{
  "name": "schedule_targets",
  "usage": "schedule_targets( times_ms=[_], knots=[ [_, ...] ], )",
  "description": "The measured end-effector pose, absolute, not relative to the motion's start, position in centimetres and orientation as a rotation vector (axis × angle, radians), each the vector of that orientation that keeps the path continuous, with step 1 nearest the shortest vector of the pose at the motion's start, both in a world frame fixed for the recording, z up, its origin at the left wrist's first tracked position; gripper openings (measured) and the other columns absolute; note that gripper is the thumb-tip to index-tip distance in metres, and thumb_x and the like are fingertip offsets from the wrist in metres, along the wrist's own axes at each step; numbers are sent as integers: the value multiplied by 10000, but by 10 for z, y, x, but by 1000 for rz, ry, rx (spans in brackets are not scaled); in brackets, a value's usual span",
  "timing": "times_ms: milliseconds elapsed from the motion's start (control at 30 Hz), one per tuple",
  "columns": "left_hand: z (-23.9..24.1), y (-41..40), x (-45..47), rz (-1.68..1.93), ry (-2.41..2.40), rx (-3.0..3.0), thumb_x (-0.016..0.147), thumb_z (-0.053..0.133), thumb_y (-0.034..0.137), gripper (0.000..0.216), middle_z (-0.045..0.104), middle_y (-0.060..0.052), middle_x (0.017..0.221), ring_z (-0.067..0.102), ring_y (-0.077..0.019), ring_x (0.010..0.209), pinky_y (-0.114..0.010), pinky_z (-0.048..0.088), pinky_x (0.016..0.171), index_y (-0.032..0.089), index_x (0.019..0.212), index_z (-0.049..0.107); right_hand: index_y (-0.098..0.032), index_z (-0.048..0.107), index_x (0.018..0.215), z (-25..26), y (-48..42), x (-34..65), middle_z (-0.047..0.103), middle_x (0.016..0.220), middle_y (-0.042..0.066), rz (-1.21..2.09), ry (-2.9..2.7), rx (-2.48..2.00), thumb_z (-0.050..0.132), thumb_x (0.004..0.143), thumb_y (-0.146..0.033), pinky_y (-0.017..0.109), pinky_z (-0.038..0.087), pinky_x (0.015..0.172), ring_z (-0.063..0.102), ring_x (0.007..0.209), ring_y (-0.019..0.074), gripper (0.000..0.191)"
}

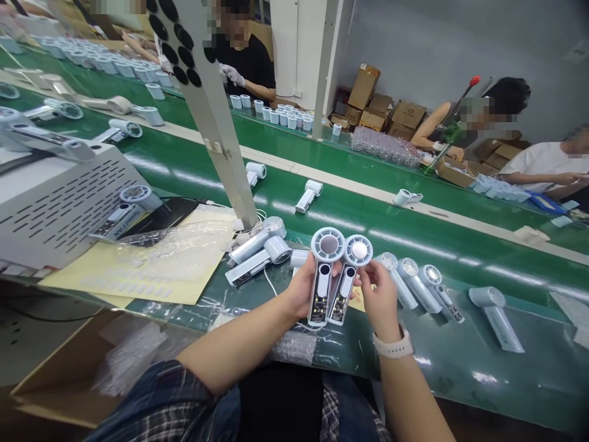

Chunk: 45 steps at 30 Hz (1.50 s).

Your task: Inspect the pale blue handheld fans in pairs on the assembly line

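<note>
My left hand [301, 291] grips the handle of a pale blue handheld fan [323, 276], upright with its round head on top and its circuit board showing. My right hand [380, 294] pinches a second fan [350, 270] held right beside the first; its fingers are closed on the handle. Both fans hover above the near edge of the green belt [460, 245]. A white watch [394, 348] is on my right wrist.
Three more fans [418, 285] lie in a row right of my hands, two others [257, 252] to the left by yellow sheets [151, 270]. A grey machine [55, 196] sits at left, a white post [221, 129] ahead. Other people work across the belts, with cardboard boxes [368, 98] behind.
</note>
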<state>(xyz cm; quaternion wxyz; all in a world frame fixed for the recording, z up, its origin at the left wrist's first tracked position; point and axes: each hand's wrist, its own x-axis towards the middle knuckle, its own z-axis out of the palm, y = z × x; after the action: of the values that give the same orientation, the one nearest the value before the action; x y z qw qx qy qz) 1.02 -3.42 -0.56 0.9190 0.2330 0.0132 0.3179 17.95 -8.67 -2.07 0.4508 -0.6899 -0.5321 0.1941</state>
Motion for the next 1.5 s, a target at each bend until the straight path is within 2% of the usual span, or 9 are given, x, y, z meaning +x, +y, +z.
schedule_targets(
  times_ms=[100, 200, 367, 500, 633, 967, 1233, 1333, 1500],
  knots=[
    [-3, -35, 13, 642, 49, 411, 700, 746, 742, 603, 720, -101, 965, 718, -314, 973, -426, 585, 845, 165, 759, 580, -201, 663, 833, -29, -69, 187, 683, 696, 54, 435, -1338, -1848, 593, 855, -268, 354, 481, 661, 625, 658, 235, 100],
    [0, -33, 14, 646, 95, 339, 705, 753, 729, 593, 720, -112, 979, 711, -321, 997, -441, 584, 856, 162, 748, 584, -215, 614, 675, -32, -65, 192, 662, 659, 53, 407, -1336, -1809, 625, 809, -281, 352, 463, 648, 593, 639, 230, 150],
    [-3, -30, 15, 638, 145, 258, 734, 752, 698, 565, 717, -113, 941, 719, -305, 956, -405, 591, 817, 154, 737, 599, -213, 641, 905, -14, -82, 188, 699, 842, 71, 337, -1263, -1628, 507, 938, -415, 375, 521, 701, 644, 761, 237, 245],
    [-11, -32, 14, 578, 136, 263, 733, 722, 736, 591, 708, -86, 869, 730, -292, 866, -391, 599, 745, 158, 772, 603, -229, 657, 965, 1, -83, 178, 638, 794, 15, 395, -1312, -1384, 604, 906, -306, 336, 526, 655, 624, 703, 191, 110],
    [-17, -35, 15, 557, 161, 309, 704, 712, 774, 621, 704, -61, 786, 720, -260, 697, -342, 586, 599, 172, 777, 580, -236, 662, 1133, 8, -81, 172, 553, 727, -34, 384, -1367, -1407, 626, 864, -224, 293, 482, 565, 545, 606, 150, 272],
    [-15, -41, 20, 617, 216, 401, 744, 661, 790, 630, 686, -73, 747, 684, -220, 668, -329, 573, 622, 170, 761, 552, -222, 729, 1029, 10, -87, 183, 605, 723, -15, 504, -1309, -1432, 669, 795, -240, 310, 502, 542, 578, 596, 153, 242],
    [-11, -40, 18, 613, 208, 408, 751, 684, 761, 612, 708, -88, 793, 699, -242, 721, -331, 565, 628, 161, 766, 563, -230, 751, 1012, 8, -89, 184, 637, 732, -7, 552, -1279, -1396, 679, 815, -252, 312, 516, 534, 585, 581, 154, 211],
    [-6, -36, 16, 584, 179, 392, 790, 657, 746, 592, 715, -97, 861, 717, -266, 820, -370, 582, 709, 163, 743, 562, -232, 748, 1049, 8, -89, 193, 717, 889, 51, 540, -1259, -1421, 627, 875, -302, 355, 565, 631, 667, 712, 201, 222],
    [-6, -34, 10, 744, 138, 577, 753, 747, 630, 493, 725, -105, 882, 716, -309, 890, -440, 568, 832, 153, 774, 628, -232, 547, 1422, -5, -95, 189, 700, 1216, 146, 511, -1155, -1640, 603, 938, -410, 491, 555, 906, 674, 1071, 299, 519]
  ],
)
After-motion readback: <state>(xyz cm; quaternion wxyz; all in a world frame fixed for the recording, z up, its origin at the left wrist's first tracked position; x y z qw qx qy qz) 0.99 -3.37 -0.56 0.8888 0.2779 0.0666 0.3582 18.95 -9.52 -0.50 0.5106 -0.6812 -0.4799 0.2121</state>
